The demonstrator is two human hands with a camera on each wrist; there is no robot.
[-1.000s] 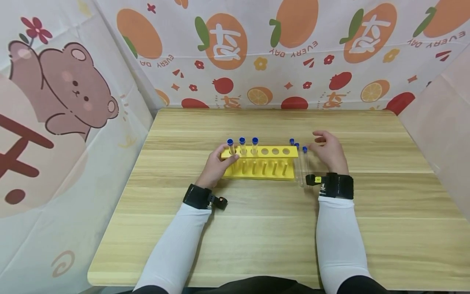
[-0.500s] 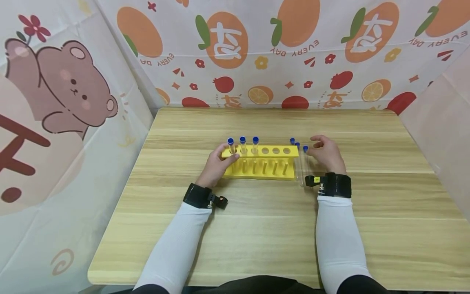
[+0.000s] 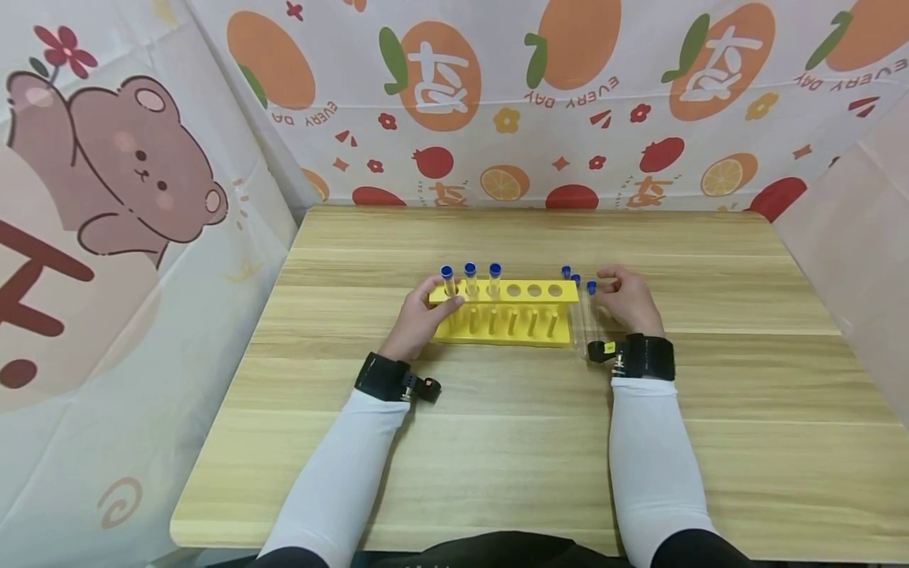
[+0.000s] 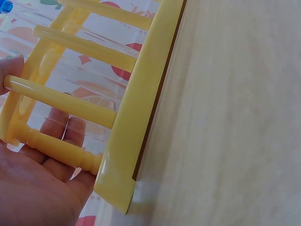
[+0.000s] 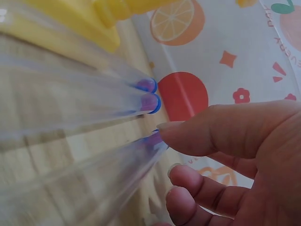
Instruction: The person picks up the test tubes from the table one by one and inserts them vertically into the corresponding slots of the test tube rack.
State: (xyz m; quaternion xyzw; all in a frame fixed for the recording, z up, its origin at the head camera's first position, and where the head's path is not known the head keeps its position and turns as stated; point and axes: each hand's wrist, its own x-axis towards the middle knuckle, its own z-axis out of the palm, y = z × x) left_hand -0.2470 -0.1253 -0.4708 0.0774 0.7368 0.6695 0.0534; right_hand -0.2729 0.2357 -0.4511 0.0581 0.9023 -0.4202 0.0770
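Observation:
My left hand [image 3: 415, 319] grips the left end of a yellow test tube rack [image 3: 511, 292]. In the left wrist view its fingers [image 4: 56, 122] pass behind the end post. Three blue-capped test tubes [image 3: 495, 272] stand upright in the rack's left holes. Three more capped tubes lie on the table just right of the rack, the nearest being one test tube [image 3: 592, 308]. My right hand [image 3: 630, 301] is beside that tube's blue cap [image 5: 155, 139]. Its thumb meets the cap in the right wrist view, while the other visible fingers are loosely bent and apart from it.
The rack's right half shows three bare holes over upright pegs [image 3: 533, 323]. The wooden table [image 3: 511, 450] extends on all sides of the rack. A fruit-print cloth [image 3: 533, 118] hangs behind its far edge, and a bear-print cloth [image 3: 142, 173] hangs at left.
My right hand has moved slightly left and in toward the cap of the nearest lying tube. My left hand and the rack have stayed in place.

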